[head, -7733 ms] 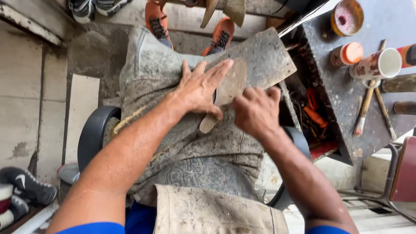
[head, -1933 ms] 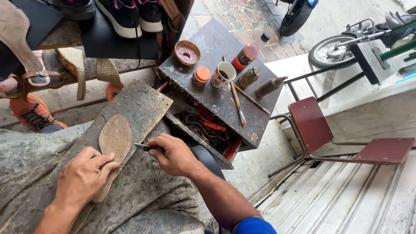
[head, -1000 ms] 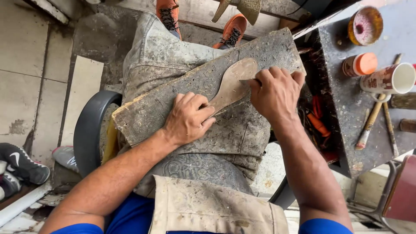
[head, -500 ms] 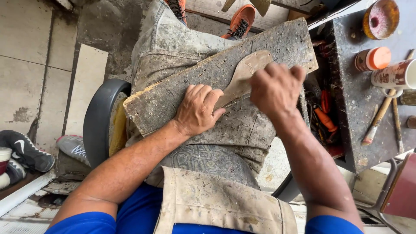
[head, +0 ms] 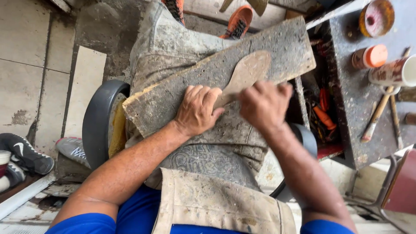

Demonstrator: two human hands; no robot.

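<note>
A tan shoe sole (head: 249, 71) lies flat on a rough grey board (head: 186, 93) that rests across my lap. My left hand (head: 197, 110) presses down on the sole's heel end and pins it to the board. My right hand (head: 264, 104) is blurred, with fingers closed, at the sole's narrow waist just right of the left hand. Earlier it held a thin tool, which the fingers hide now. A stained canvas apron (head: 216, 203) covers my thighs.
A dark workbench (head: 359, 130) at the right carries a mug (head: 392, 71), an orange-capped jar (head: 370, 56), a round tin (head: 376, 17) and a brush (head: 377, 115). Orange tools (head: 323, 117) fill its drawer. A black tyre (head: 97, 121) and shoes (head: 26, 151) lie at the left.
My right hand has slid from the sole's forepart back toward its waist, closer to the left hand. The left hand stays on the heel end.
</note>
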